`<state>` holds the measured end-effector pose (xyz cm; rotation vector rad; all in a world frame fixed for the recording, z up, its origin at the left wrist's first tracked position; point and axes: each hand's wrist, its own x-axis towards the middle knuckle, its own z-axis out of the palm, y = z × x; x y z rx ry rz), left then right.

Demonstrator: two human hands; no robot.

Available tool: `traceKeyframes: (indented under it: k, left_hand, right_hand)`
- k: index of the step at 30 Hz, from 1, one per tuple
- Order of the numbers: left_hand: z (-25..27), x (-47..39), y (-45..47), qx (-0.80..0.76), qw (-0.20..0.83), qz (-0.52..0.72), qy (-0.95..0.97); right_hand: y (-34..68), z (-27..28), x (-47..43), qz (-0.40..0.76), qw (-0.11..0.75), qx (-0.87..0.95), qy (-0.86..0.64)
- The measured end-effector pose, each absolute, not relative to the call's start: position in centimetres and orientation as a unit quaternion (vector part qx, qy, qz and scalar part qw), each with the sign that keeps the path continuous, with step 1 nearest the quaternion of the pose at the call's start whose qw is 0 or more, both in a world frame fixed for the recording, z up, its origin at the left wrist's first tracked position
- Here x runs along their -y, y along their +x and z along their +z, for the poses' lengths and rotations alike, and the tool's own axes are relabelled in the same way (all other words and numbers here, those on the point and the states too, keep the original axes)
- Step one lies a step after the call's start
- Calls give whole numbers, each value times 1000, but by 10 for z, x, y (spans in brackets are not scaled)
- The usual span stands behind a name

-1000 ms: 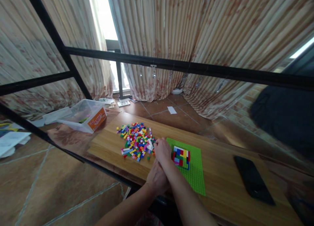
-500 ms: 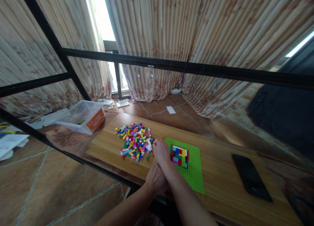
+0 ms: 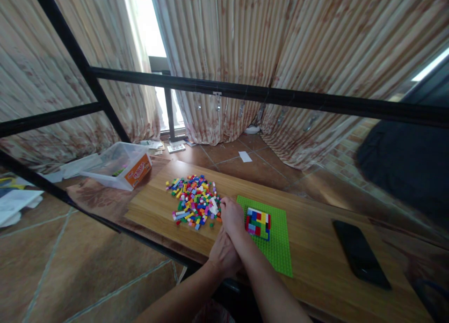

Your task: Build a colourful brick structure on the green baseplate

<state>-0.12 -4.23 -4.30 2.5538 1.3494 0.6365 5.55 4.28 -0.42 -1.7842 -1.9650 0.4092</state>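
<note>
My right hand (image 3: 233, 215) rests between a heap of small toy bricks (image 3: 196, 199) and a green baseplate (image 3: 278, 238). Its fingers are curled closed near the heap's right edge, and what they hold, if anything, is hidden. Just behind it, my left hand (image 3: 223, 253) lies against the right wrist, its fingers out of sight beneath that arm. On the baseplate sits a flat, many-coloured block of joined bricks (image 3: 258, 223), partly bordered in red and blue. A white brick piece (image 3: 214, 206) lies in the heap close to my right fingertips.
A wooden board (image 3: 312, 248) carries the bricks and baseplate. To its right lies a black phone-like slab (image 3: 361, 253). A clear plastic box (image 3: 121, 164) with an orange label stands at the left. A black metal bar (image 3: 238, 88) crosses before the curtains (image 3: 224, 37).
</note>
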Motion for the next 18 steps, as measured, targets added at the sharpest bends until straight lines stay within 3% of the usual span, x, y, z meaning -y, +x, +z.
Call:
traceKeyframes:
  k: [18]
  left_hand:
    - [-37, 44, -3, -443, 89, 205, 868]
  right_hand:
    - [59, -10, -39, 135, 319, 705, -618]
